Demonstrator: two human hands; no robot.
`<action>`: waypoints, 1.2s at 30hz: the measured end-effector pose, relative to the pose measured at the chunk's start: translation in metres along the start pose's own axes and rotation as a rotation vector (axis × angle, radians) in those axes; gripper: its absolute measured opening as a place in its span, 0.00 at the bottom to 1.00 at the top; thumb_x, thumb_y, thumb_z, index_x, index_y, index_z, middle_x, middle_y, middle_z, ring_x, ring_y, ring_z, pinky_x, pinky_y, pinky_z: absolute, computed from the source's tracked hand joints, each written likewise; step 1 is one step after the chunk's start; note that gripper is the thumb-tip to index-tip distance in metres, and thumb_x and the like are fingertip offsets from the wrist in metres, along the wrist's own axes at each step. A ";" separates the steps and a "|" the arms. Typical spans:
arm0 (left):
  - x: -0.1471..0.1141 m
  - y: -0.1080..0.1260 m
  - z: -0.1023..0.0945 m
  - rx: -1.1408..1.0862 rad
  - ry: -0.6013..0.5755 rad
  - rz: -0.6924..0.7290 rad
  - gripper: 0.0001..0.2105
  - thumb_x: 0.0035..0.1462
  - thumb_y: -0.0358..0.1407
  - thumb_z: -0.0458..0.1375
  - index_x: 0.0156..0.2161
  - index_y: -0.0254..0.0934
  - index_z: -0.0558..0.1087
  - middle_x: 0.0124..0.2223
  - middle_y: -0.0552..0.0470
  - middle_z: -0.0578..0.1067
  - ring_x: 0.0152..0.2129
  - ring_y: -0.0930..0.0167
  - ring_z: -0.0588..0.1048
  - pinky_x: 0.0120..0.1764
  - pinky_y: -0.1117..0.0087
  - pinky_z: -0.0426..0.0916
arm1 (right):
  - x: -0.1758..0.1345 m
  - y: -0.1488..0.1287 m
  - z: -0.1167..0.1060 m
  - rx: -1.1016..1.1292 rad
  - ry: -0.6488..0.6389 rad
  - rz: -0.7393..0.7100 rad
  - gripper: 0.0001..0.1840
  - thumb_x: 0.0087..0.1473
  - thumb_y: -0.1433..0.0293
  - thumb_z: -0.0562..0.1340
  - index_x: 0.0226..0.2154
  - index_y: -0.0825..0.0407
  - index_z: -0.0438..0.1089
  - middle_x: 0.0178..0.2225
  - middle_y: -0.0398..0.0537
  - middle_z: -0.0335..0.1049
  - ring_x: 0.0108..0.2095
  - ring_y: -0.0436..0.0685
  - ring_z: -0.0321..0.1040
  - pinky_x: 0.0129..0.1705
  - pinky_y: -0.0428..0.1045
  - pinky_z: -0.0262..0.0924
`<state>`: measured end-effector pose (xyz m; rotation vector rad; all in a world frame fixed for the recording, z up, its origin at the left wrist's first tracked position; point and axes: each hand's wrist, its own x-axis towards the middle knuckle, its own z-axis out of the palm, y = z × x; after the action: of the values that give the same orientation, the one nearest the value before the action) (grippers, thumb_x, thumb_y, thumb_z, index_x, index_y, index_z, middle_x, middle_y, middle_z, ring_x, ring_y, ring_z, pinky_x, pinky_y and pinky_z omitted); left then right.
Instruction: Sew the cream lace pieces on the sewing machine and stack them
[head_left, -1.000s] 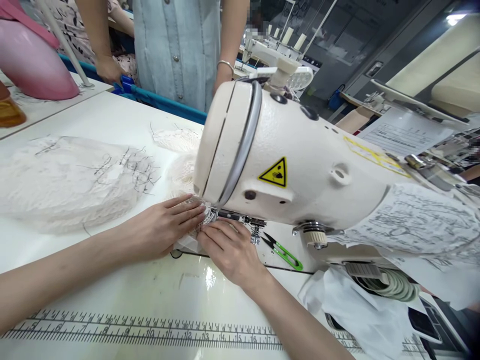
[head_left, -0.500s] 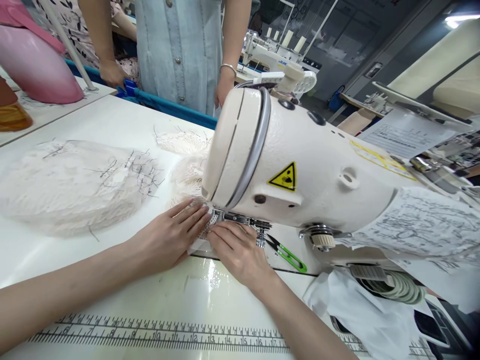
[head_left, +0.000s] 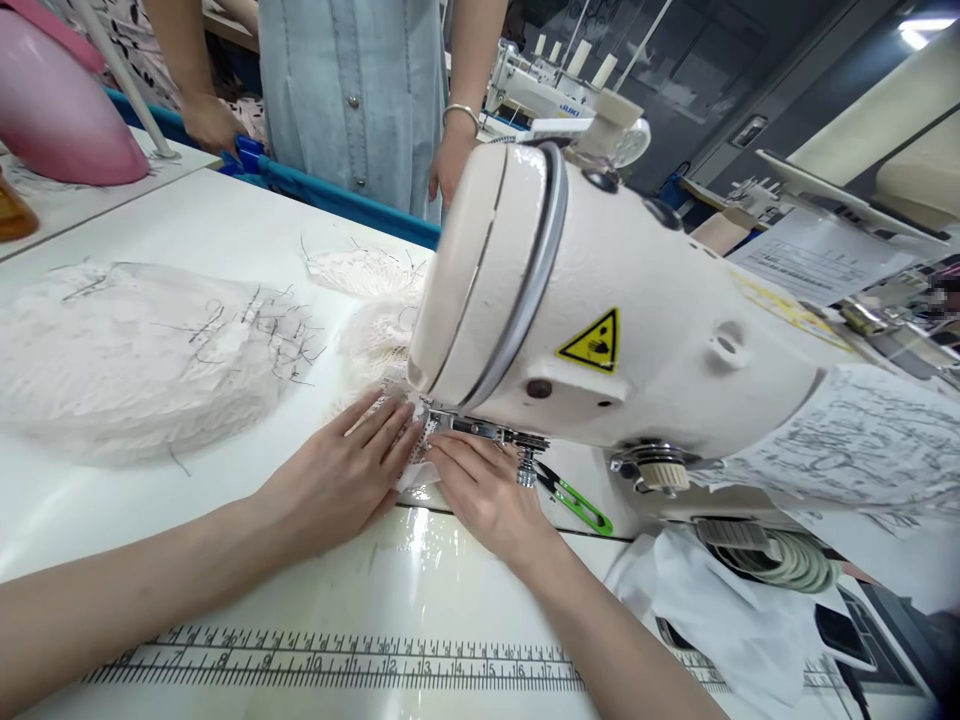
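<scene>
A: What could go wrong?
B: Left hand (head_left: pixel 346 468) and right hand (head_left: pixel 480 490) sit just beside the working area of the sewing machine (head_left: pixel 517 280); if it's running, a slip could catch a fingertip. Uneven pressure might pucker the lace (head_left: pixel 375 342).
A: Where's that?
B: On the table (head_left: pixel 187 220), partly under the left hand and machine.
A: Grip?
B: Left's flat, fingers extended. Right's bent at the lace; can't tell whether it pinches.
A: Hidden from me?
B: Needle; forearms cut off.

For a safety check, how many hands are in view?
4: the wearer's left hand and right hand at the lace by the sewing machine; a co-worker's hand at upper left, their other hand beyond the machine. More may be hidden.
</scene>
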<state>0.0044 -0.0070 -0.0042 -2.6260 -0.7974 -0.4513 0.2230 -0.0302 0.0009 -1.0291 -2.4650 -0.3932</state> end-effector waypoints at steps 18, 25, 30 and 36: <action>0.003 0.000 0.002 -0.073 0.036 -0.050 0.20 0.68 0.36 0.46 0.53 0.28 0.75 0.51 0.34 0.79 0.52 0.53 0.76 0.62 0.47 0.62 | -0.005 0.011 0.001 -0.069 -0.069 0.063 0.14 0.61 0.78 0.59 0.47 0.51 0.73 0.47 0.46 0.79 0.39 0.52 0.76 0.44 0.48 0.69; 0.003 -0.004 0.002 -0.116 0.106 0.005 0.17 0.67 0.29 0.48 0.53 0.32 0.75 0.52 0.42 0.79 0.53 0.61 0.76 0.64 0.54 0.61 | -0.003 0.010 0.000 -0.113 -0.063 0.057 0.14 0.61 0.78 0.60 0.48 0.51 0.73 0.47 0.45 0.79 0.37 0.52 0.75 0.38 0.48 0.67; 0.004 -0.013 -0.002 -0.190 0.147 0.091 0.17 0.65 0.23 0.46 0.47 0.32 0.77 0.48 0.44 0.81 0.49 0.67 0.78 0.65 0.61 0.60 | 0.000 0.007 -0.002 -0.106 -0.025 -0.028 0.12 0.62 0.80 0.59 0.44 0.54 0.75 0.45 0.46 0.79 0.40 0.51 0.74 0.42 0.47 0.66; 0.005 -0.018 -0.003 -0.155 0.102 0.105 0.18 0.66 0.23 0.43 0.42 0.32 0.77 0.47 0.43 0.82 0.49 0.66 0.79 0.64 0.59 0.61 | 0.001 -0.001 0.000 -0.076 -0.036 -0.026 0.13 0.62 0.81 0.58 0.44 0.53 0.75 0.44 0.47 0.79 0.48 0.53 0.71 0.49 0.47 0.63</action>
<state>-0.0030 0.0079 0.0046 -2.7447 -0.6120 -0.6344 0.2213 -0.0305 0.0013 -1.0436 -2.5155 -0.4836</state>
